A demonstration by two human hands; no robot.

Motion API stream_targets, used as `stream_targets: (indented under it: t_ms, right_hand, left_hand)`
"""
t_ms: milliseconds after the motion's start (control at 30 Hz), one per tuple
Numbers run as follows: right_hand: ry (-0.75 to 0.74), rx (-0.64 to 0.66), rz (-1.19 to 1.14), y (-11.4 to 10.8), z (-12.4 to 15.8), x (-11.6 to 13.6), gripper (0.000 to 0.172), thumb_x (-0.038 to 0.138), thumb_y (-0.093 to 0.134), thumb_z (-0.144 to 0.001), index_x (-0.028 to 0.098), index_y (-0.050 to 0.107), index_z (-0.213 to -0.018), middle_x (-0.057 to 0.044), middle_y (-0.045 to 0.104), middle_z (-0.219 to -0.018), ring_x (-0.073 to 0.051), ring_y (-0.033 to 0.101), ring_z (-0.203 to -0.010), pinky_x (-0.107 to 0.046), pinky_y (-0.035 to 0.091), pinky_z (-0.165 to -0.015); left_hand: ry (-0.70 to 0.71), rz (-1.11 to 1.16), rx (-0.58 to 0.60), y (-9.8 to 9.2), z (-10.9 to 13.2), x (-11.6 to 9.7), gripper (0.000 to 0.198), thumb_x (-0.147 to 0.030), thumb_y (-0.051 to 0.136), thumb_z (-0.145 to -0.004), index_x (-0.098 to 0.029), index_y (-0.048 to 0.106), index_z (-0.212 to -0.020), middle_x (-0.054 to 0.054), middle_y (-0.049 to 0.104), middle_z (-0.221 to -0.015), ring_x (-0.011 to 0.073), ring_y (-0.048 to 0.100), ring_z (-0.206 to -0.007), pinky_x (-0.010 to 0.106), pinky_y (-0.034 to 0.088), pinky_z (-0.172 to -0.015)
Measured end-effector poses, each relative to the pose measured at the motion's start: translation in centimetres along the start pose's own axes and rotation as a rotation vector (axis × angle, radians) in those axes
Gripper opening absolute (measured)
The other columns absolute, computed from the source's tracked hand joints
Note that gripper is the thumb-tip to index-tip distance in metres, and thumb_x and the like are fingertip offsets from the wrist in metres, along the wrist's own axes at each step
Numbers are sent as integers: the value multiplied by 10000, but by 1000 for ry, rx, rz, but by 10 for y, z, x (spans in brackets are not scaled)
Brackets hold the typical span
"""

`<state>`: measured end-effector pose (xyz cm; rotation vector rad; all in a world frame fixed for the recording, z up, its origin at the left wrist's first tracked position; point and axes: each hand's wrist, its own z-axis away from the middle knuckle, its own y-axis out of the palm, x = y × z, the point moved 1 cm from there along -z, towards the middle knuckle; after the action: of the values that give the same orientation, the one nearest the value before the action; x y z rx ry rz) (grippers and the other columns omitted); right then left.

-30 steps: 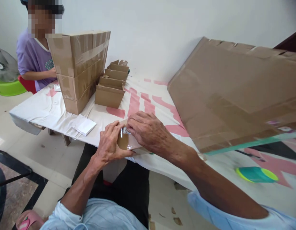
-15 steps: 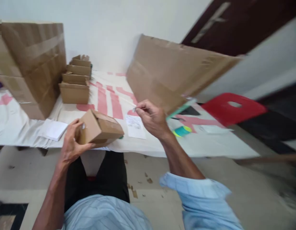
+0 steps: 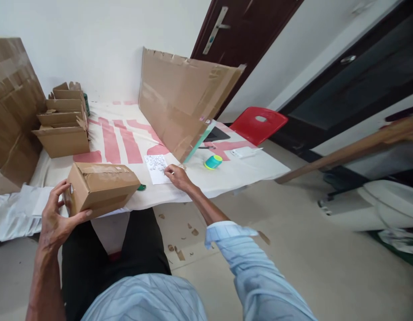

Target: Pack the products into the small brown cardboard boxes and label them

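My left hand (image 3: 61, 216) grips the left end of a closed, taped cardboard box (image 3: 109, 189), thumb below and fingers at its side. The box is tilted at the table's front edge. My right hand (image 3: 177, 176) is over the right side of a white sheet of paper (image 3: 159, 179), its fingers pinched together. Several small, clear or silvery pieces (image 3: 156, 162) lie on that sheet. Whether the fingertips hold one of them is too small to make out. A small green object (image 3: 141, 187) lies beside the box's right end.
Open cardboard boxes (image 3: 64, 140) stand in a row at the left, beside a large carton (image 3: 12, 102). A big cardboard panel (image 3: 182, 98) leans behind the paper. A teal-and-yellow tape roll (image 3: 213, 162) sits to the right; a red chair (image 3: 259, 124) is beyond the table (image 3: 256, 169).
My view has swung to the right. My right hand has come down from above the table to the sheet with the small pieces. The box stays in my left hand.
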<state>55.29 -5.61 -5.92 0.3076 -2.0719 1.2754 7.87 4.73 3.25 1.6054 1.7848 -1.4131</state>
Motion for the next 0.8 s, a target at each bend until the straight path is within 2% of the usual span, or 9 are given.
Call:
stream_targets:
  t_ms: [333,800]
  right_hand:
    - [-34,123,120,35,-24,4,92,191,577,-912,211,645,-853,-65,710,-945,-206,584,-869,-328,445,-843]
    - [-39,220,229,47,-25,0,95,178,572,-916,212,647,-869,-60,715,-948,-202,578,-888,-307,418,-821]
  left_hand:
    - [-21,2,22,-1,1,1,884,-540,977,-649,-285,624,-1418,157,527,-1661,426,482,-1561,536,560,-1104]
    - [-28,26,33,0,3,2,890,-546,985,-644,-288,623,-1416,147,528,-1653,414,488,-1559,516,556,-1124]
